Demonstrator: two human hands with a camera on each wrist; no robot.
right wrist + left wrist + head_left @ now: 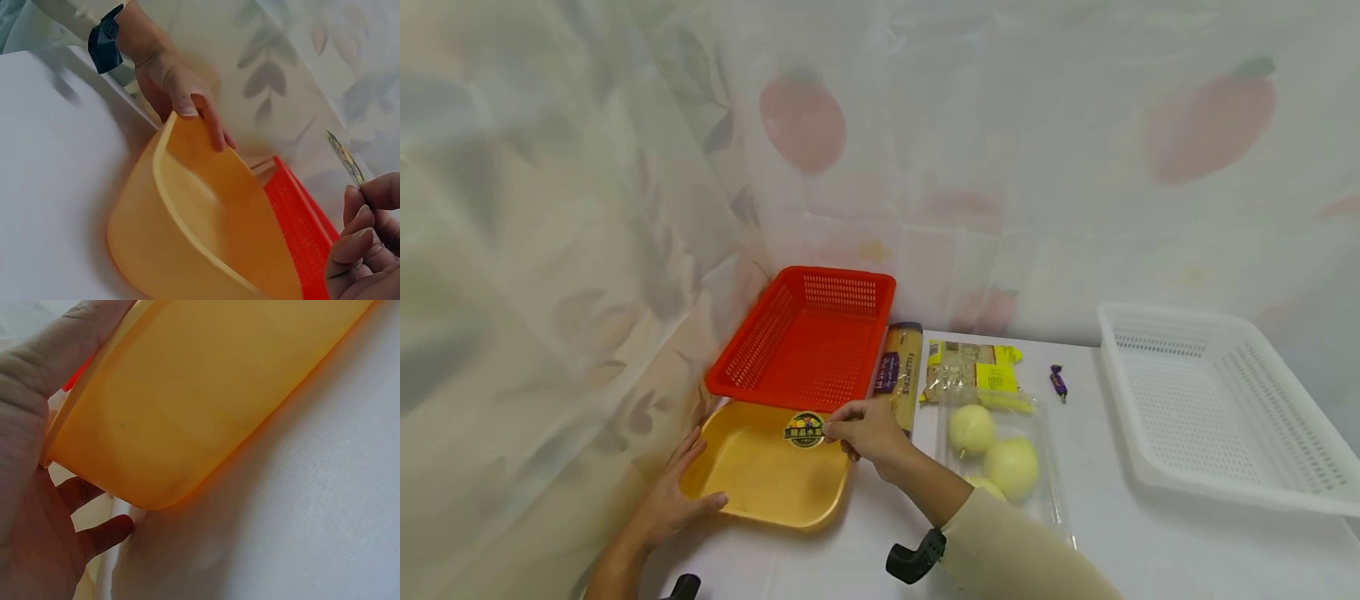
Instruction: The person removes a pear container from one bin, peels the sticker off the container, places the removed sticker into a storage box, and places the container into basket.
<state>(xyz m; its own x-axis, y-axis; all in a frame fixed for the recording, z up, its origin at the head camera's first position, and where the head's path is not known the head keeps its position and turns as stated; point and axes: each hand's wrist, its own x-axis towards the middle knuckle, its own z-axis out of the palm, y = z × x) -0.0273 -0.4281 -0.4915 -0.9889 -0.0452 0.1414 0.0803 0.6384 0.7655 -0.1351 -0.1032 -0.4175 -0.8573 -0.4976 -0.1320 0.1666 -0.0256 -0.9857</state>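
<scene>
A yellow plastic basin (767, 475) lies at the front left, in front of a red basket (820, 350). My left hand (672, 496) holds it at its left corner, the thumb (184, 103) over the rim and other fingers spread along the side. In the left wrist view the outer wall of the basin (187, 394) fills the middle. Between thumb and fingertips of my right hand (872, 433) is pinched a small dark oval fruit sticker (803, 429) with coloured fruit and writing. In the right wrist view this sticker (344, 156) is seen nearly edge-on, raised above the basin.
Right of the red basket lie a spaghetti pack (904, 367) and a yellow-and-clear food bag (973, 367). A clear plastic box (1048, 467) with several pale yellow round fruits stands near my right forearm. Farther right are a purple-wrapped candy (1058, 383) and a white basket (1247, 496).
</scene>
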